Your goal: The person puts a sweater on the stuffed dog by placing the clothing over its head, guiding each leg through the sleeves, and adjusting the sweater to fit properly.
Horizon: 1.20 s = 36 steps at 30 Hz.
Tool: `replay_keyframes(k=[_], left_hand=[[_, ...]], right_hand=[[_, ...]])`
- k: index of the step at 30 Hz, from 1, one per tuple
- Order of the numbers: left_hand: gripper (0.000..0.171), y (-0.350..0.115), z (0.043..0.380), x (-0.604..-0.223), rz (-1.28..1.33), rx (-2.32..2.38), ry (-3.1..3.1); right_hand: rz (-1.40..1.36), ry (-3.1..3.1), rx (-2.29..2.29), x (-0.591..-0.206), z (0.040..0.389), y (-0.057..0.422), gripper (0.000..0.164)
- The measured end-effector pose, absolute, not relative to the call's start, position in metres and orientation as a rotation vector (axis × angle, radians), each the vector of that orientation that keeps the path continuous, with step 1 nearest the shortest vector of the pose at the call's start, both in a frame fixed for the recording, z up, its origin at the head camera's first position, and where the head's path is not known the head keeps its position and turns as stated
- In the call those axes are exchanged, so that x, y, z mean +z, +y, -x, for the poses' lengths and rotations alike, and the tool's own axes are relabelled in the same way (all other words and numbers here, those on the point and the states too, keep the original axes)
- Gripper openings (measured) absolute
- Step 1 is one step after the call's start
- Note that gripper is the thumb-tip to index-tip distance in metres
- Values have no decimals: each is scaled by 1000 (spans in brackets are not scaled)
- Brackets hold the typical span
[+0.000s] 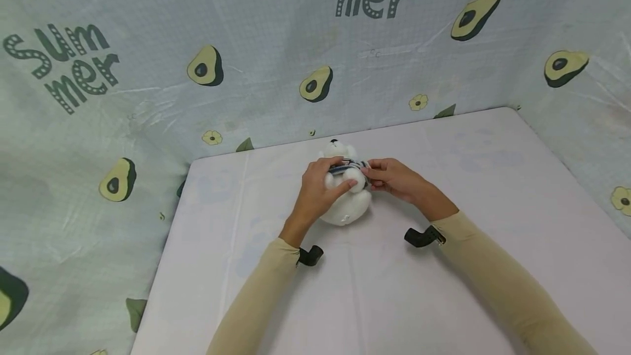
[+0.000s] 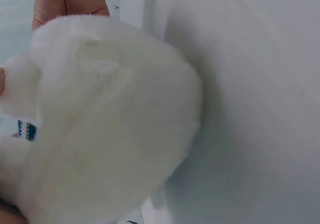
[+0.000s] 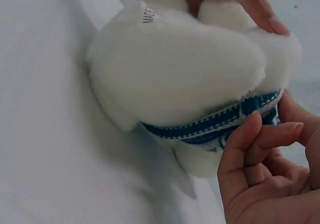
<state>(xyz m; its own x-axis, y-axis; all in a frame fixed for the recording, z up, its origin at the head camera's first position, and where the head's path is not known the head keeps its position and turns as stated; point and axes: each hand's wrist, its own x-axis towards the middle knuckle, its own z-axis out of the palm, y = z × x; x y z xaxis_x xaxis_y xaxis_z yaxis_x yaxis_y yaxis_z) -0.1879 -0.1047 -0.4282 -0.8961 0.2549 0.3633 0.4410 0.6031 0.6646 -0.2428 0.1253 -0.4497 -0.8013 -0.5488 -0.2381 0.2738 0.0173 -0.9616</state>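
Note:
A white plush bear lies on the table with its dark nose toward the far edge and its rounded bottom toward me. Around it runs a blue-and-white knitted scarf. My left hand grips the bear from the left, its thumb on a white paw. On the right side, my right hand pinches the scarf between thumb and fingers. The bear's bottom fills much of the left wrist view and hides most of both hands there. A small printed label shows on the bear.
The white table has its far edge against a hanging sheet printed with avocados and lettering. The sheet also covers the left and right sides. A black wrist camera mount sits at the left cuff, another mount at the right.

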Motion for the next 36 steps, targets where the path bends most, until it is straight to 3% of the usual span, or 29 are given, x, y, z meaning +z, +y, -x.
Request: replay_keyframes(k=[6, 16, 36], left_hand=[[54, -100, 189, -425, 563, -1055, -2637], [52, -91, 189, -419, 487, -974, -2695], [41, -79, 190, -416, 269, -857, -2767]], right_hand=[[302, 1636, -1873, -446, 245, 131, 28], [294, 1743, -1844, -436, 240, 134, 42], [503, 2133, -1690, -418, 220, 139, 31]])
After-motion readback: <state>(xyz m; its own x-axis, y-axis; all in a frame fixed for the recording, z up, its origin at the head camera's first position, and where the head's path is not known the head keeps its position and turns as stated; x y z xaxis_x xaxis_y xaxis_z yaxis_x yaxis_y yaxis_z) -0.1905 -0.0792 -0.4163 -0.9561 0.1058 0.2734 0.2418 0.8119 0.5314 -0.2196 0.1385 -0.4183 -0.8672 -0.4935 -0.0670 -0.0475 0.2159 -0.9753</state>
